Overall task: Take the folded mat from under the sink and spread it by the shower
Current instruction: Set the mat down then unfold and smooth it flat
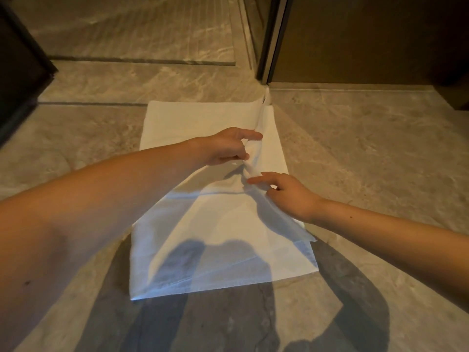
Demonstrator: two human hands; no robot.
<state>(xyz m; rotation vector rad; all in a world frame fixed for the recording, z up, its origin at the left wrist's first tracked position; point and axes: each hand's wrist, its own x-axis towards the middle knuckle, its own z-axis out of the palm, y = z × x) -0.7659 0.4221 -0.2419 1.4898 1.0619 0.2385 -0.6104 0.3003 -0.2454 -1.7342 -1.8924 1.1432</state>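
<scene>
The white rectangular cloth mat (203, 224) lies on the grey-beige veined stone floor (368, 148). Its far edge is close to the dark metal door post (269, 39) and the grooved shower floor (139, 26) beyond it, so it seems to be in place, and the step in hand looks like opening the last fold. The left hand (225, 148) reaches across with its grip pressed together, thumb and fingers pinching the raised top layer (261, 123), which stands up as a ridge along the mat's right-hand side. The right hand (291, 196) has a spread grip with fairly straight fingers, the forefinger touching the cloth just below the pinch, and it holds nothing. To do this well, I judge the right hand should take its own pinch on the same edge, nearer the person and well apart from the left, so the layer lifts evenly. Both hands should then carry the edge low and outward to the right, leaving the lower layer flat on the floor. The cloth looks thin and limp, so a one-point pull would likely drag the whole mat askew or leave creases. A final sweep with flat palms would probably be needed.
</scene>
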